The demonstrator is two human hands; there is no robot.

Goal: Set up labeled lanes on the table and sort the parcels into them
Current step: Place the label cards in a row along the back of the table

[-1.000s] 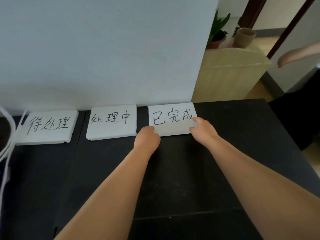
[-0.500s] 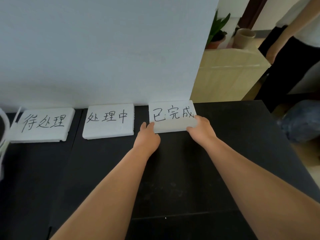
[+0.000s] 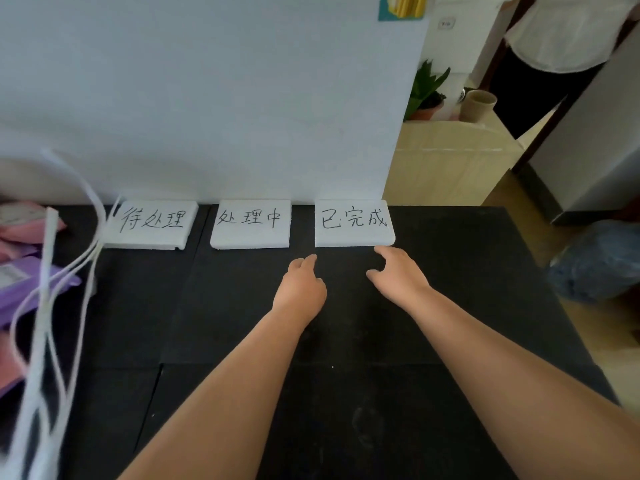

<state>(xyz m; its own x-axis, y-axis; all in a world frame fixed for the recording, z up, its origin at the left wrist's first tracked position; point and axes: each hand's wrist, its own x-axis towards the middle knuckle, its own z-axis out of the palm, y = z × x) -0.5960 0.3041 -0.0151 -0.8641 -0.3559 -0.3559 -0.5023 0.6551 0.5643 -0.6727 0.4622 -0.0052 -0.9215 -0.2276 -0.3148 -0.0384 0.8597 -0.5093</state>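
The left hand (image 3: 300, 285) and right hand (image 3: 398, 277) had released the rightmost label block (image 3: 354, 223) and drawn back toward frame centre, fingers loosely curled, empty.

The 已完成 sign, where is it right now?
In the head view the 已完成 sign lies flat at the table's far edge, rightmost of three signs, next to the 处理中 sign and just beyond the right hand.

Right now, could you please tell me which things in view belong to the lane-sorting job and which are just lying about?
Job: left label, middle label, right label; pink parcel, purple parcel; white strips, probably lane dividers; table; left hand and right hand, both empty.
Lying about: plant, cup, blue bag on the floor, bystander.
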